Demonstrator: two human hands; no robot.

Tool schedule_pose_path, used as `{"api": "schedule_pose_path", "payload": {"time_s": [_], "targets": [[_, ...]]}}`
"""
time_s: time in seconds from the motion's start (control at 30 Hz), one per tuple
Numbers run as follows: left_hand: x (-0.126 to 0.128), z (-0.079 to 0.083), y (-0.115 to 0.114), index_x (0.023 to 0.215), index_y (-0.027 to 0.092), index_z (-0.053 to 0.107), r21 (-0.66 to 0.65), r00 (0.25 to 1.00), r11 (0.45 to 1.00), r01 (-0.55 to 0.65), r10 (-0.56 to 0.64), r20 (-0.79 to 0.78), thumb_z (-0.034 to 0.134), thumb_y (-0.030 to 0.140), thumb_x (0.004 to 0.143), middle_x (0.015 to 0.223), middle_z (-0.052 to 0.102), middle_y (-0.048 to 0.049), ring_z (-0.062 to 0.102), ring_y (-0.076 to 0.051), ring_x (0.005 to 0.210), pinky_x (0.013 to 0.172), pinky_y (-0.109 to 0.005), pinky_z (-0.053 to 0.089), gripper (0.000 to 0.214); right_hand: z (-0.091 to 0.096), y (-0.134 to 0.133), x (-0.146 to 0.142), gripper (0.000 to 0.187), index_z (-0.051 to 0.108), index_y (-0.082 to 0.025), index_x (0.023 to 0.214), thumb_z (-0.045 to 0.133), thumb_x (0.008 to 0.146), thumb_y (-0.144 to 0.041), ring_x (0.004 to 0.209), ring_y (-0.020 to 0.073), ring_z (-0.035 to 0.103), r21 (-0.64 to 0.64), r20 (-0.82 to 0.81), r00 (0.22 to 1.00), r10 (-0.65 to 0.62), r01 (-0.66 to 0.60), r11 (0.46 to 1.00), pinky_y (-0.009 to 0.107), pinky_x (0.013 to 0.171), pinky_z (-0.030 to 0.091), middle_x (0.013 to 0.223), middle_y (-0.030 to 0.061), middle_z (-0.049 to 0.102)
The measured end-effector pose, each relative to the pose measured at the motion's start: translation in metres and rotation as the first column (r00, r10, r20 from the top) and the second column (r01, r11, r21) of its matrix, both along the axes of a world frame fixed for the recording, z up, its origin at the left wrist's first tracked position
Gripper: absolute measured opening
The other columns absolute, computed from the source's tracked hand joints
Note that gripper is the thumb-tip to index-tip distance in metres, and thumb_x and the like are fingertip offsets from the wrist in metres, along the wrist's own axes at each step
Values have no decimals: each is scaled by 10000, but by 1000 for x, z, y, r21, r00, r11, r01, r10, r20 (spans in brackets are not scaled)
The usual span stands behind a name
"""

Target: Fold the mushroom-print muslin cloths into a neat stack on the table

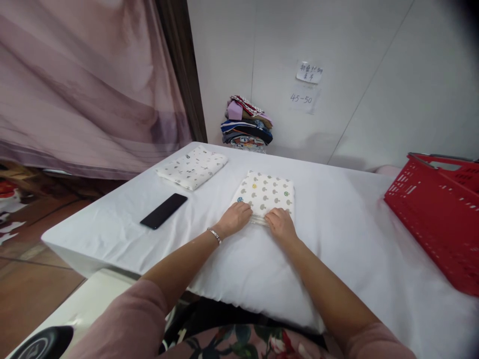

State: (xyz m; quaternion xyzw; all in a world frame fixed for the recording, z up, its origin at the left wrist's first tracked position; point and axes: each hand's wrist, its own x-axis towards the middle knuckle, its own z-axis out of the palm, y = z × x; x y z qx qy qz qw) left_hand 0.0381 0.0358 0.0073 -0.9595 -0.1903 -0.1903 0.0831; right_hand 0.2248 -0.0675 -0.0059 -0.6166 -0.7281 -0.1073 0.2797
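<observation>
A folded white cloth (270,192) with grey mushroom-like prints and a few coloured ones lies flat at the middle of the table. At its near left corner, my left hand (236,217), with a silver bracelet on the wrist, has its fingers closed on the edge. My right hand (280,223) grips the same near edge a little further right. Between the hands, the stacked layers of the fold show. My fingertips are partly hidden by the hands themselves. Another folded white cloth (192,167) with small dark prints rests at the far left, apart from both hands.
A black phone-like slab (163,211) lies on the white-covered table (348,239), left of my hands. A red plastic basket (434,214) stands at the right. Beyond the far edge rises a pile of folded fabrics (247,124) against the wall. A pink curtain (90,85) hangs at left.
</observation>
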Motion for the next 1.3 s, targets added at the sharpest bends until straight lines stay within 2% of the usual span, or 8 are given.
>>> {"api": "schedule_pose_path", "payload": {"time_s": [0.2,0.43,0.7,0.87,0.97,1.3], "targets": [[-3,-2,-1,853,169,587,-36,999,999,22,-21,25,402,179,897,845,567,-50,502,-171,831,767,-313,408,190,-4,1,5,216,652,-215,897,454,915,-298,782,177,458,-31,-9,998,64,-64,997,314,713,306,847,43,575],[-4,-3,2,992,185,602,-70,995,995,67,-62,82,438,244,906,900,584,-53,522,-165,845,792,-317,415,194,-10,2,5,210,668,-228,908,466,907,-285,792,181,466,-15,-111,993,44,-46,999,322,733,330,844,39,585],[0,0,1,932,171,607,-128,995,991,31,-19,100,423,218,900,893,596,-54,524,-169,845,769,-311,423,193,-9,1,4,223,669,-221,889,448,909,-235,805,168,478,-5,-140,990,34,-35,999,310,736,339,846,33,591],[-5,-3,0,940,181,604,-148,990,987,68,-48,131,415,242,910,936,603,-53,525,-168,898,818,-320,421,201,-6,-2,4,221,660,-219,889,449,918,-279,805,172,472,-19,-92,994,53,-55,998,316,749,328,858,37,592],[-7,-3,2,944,188,608,-172,990,981,93,-73,122,470,268,891,946,606,-50,531,-168,900,825,-323,424,168,-5,-2,4,196,657,-220,919,494,896,-327,811,179,471,-43,-61,996,67,-70,997,324,756,324,878,43,587],[-5,-1,6,994,172,621,-196,992,976,91,-72,106,505,222,871,955,615,-56,538,-167,885,825,-316,428,176,-6,-2,-1,205,644,-196,919,448,919,-257,815,177,460,-4,-21,999,24,-24,1000,318,743,316,870,40,589]]}}
